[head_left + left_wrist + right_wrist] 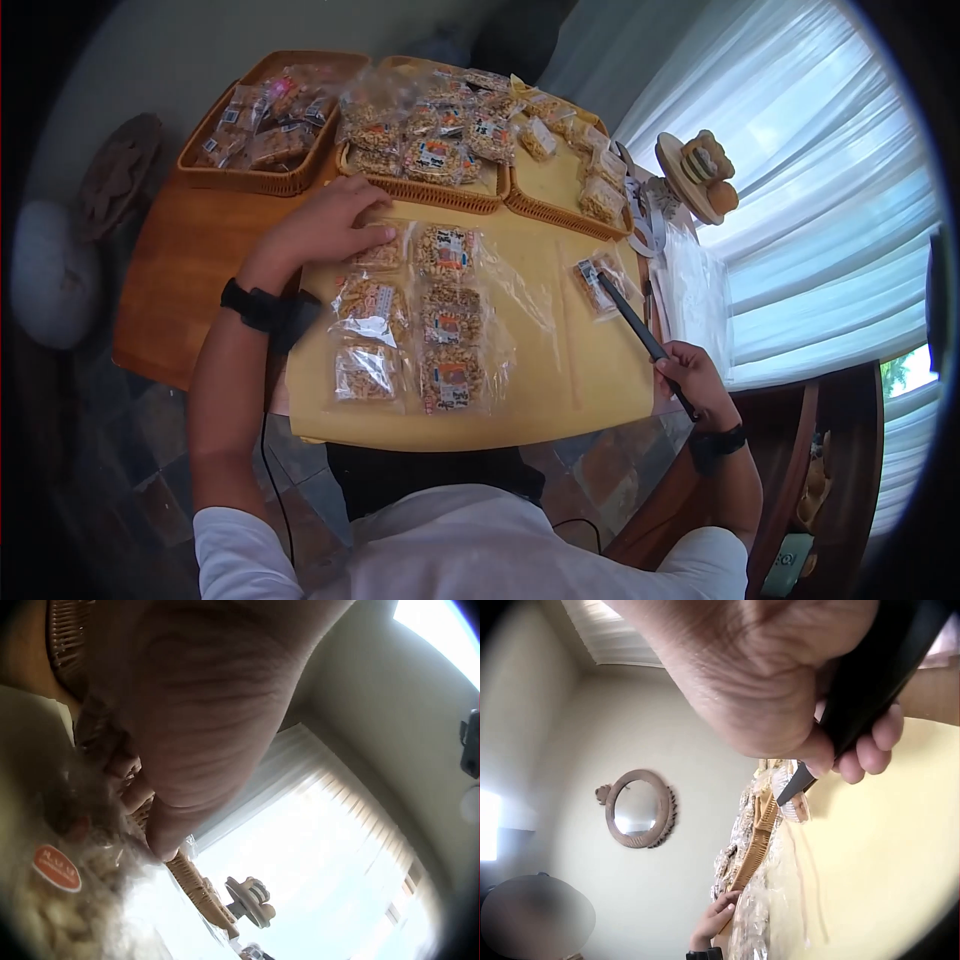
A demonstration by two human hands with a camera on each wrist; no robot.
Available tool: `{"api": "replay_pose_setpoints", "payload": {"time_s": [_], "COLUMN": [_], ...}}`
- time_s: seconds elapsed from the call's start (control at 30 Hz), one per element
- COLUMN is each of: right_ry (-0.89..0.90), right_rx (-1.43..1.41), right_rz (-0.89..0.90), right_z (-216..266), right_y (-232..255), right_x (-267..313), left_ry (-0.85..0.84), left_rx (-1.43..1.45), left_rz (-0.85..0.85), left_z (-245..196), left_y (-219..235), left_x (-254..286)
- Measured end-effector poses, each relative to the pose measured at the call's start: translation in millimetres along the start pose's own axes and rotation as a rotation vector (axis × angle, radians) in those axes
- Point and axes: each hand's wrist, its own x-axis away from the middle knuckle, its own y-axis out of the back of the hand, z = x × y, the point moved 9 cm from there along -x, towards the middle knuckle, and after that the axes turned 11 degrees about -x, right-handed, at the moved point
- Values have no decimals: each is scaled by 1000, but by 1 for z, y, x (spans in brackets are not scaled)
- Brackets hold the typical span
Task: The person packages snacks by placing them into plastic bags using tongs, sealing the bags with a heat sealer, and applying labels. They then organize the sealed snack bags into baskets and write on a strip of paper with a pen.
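Right hand (692,380) grips a long black tool (647,337) slanting forward-left to a small clear packet (588,280) beyond the fingers; left hand (325,225), farther away, touches another packet (380,256), pinch unclear.

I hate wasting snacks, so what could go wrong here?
The long black tool in the right grip might slip or tear the small clear packet at its tip. The left grip could nudge the clear snack packet under its thumb. Heaped clear packets in the middle tan wicker basket might slide out.
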Motion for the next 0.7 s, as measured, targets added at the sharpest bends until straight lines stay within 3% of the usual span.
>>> {"api": "replay_pose_setpoints", "payload": {"time_s": [0.3,0.37,0.47,0.53,0.7], "right_ry": [-101,-152,-230,-256,-287], "right_rx": [-27,114,171,169,146], "right_rz": [-23,56,124,164,231], "right_z": [10,6,5,6,4], "right_y": [0,-5,-16,-17,-19], "right_x": [31,35,40,39,32], "left_ry": [125,157,234,300,320], "left_rx": [168,158,112,98,144], "left_rz": [-28,-68,-45,73,128], "left_z": [20,24,34,42,45], "left_y": [15,22,26,17,9], "left_x": [10,13,17,17,16]}}
